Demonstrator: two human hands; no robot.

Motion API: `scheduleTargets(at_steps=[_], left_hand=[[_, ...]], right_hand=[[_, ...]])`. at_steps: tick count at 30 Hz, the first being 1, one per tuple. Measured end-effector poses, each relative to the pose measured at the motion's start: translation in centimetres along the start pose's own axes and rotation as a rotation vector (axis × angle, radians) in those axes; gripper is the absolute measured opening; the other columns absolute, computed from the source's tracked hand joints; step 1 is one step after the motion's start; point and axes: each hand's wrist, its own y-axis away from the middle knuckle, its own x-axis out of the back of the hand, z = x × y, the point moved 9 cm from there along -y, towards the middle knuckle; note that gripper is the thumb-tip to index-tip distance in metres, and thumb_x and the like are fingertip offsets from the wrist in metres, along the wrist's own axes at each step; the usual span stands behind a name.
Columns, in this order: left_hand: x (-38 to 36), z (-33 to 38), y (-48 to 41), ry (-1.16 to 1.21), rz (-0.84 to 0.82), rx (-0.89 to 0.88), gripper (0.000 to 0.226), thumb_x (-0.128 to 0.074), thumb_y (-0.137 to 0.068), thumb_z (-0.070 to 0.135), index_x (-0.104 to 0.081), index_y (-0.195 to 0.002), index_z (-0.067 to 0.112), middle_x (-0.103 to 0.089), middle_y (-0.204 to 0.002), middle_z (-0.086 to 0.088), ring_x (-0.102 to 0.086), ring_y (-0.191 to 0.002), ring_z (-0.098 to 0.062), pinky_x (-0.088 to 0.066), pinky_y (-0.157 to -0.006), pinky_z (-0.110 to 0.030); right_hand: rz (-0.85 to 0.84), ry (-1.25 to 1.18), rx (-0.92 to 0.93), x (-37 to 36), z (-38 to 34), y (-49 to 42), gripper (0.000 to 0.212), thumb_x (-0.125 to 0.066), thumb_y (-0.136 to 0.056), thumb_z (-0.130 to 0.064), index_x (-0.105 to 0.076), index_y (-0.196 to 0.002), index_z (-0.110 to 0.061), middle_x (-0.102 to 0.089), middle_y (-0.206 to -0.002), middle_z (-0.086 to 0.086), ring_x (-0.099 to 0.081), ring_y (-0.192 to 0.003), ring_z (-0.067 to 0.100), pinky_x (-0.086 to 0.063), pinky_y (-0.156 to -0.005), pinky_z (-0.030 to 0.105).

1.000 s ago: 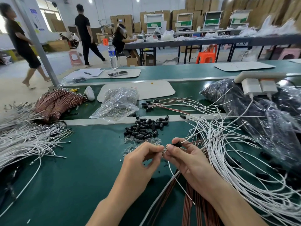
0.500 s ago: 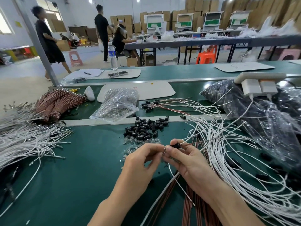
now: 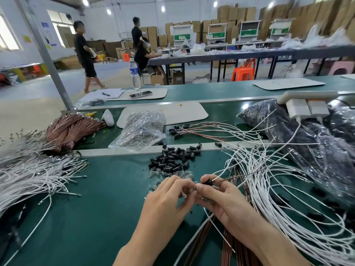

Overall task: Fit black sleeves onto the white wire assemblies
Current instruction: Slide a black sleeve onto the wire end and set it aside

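My right hand (image 3: 221, 196) pinches a black sleeve (image 3: 207, 182) that sits on a white wire (image 3: 222, 174) running up and right from it. My left hand (image 3: 169, 194) meets it fingertip to fingertip, its fingers curled on a small clear part; what exactly it pinches is hidden. A pile of loose black sleeves (image 3: 172, 160) lies just beyond the hands, with small clear bulbs (image 3: 169, 174) at its near edge. Tangled white wires (image 3: 278, 189) spread to the right over the green table (image 3: 96, 208).
A bundle of white wires (image 3: 28, 175) and a brown wire bundle (image 3: 71, 129) lie at the left. A clear bag (image 3: 142, 129) and sleeved wires (image 3: 192, 129) sit behind the rail. Dark plastic bags (image 3: 317, 143) and a power strip (image 3: 305, 104) fill the right. People stand far behind.
Both hands stay together at the same spot; the fingers have shifted slightly on the sleeve and wire. A person in the background has walked to the right.
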Motion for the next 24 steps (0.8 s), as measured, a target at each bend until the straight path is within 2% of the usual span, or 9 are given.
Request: scheduleTargets(at_steps=[5,9,11,16,21,24], left_hand=[[0.17,-0.22,0.02,-0.033,0.017,0.005,0.013,-0.056,-0.092,0.037,-0.063,-0.095,0.026,-0.049,-0.085,0.024,-0.043,-0.077,0.01,-0.044,-0.061,-0.014],[0.36,-0.09,0.03,-0.015,0.036,0.014,0.015,-0.057,-0.093,0.037,-0.066,-0.096,0.025,-0.058,-0.085,0.019,-0.048,-0.076,0.007,-0.046,-0.061,-0.018],[0.49,-0.05,0.02,-0.008,0.044,0.014,0.014,-0.065,-0.093,0.037,-0.069,-0.097,0.024,-0.061,-0.086,0.018,-0.052,-0.077,0.004,-0.046,-0.062,-0.018],[0.39,-0.41,0.26,0.089,0.056,0.056,0.01,-0.075,-0.086,0.022,-0.075,-0.095,0.017,-0.063,-0.086,0.018,-0.056,-0.079,0.002,-0.046,-0.068,-0.013],[-0.05,-0.56,0.22,0.138,0.045,0.094,0.011,-0.069,-0.089,0.027,-0.074,-0.095,0.019,-0.061,-0.085,0.017,-0.058,-0.079,-0.001,-0.048,-0.068,-0.02],[-0.16,-0.57,0.23,0.108,0.033,0.097,0.014,-0.068,-0.094,0.038,-0.071,-0.097,0.024,-0.061,-0.087,0.018,-0.058,-0.078,0.001,-0.049,-0.065,-0.023]], right_hand=[[-0.019,0.017,-0.018,-0.16,0.15,0.21,0.015,-0.082,-0.071,-0.009,-0.078,-0.084,-0.016,-0.071,-0.091,0.02,-0.072,-0.08,0.023,-0.062,-0.076,0.035],[0.036,0.034,0.007,0.19,-0.01,0.13,0.015,-0.082,-0.066,-0.01,-0.079,-0.078,-0.02,-0.07,-0.08,0.015,-0.069,-0.069,0.018,-0.059,-0.064,0.025],[0.058,0.025,0.017,0.35,-0.08,-0.01,0.015,-0.081,-0.067,-0.008,-0.079,-0.076,-0.02,-0.069,-0.077,0.013,-0.067,-0.064,0.016,-0.058,-0.061,0.023],[0.065,-0.008,0.015,0.47,0.16,-0.16,0.014,-0.08,-0.066,-0.007,-0.079,-0.074,-0.019,-0.07,-0.077,0.012,-0.069,-0.064,0.015,-0.057,-0.06,0.02],[0.07,-0.049,0.016,0.57,0.31,-0.27,0.013,-0.077,-0.068,-0.003,-0.078,-0.074,-0.014,-0.069,-0.077,0.013,-0.068,-0.064,0.017,-0.058,-0.06,0.021],[0.061,-0.049,0.008,0.53,0.27,-0.23,0.017,-0.078,-0.068,-0.003,-0.075,-0.084,-0.007,-0.069,-0.08,0.016,-0.069,-0.065,0.019,-0.058,-0.061,0.022]])
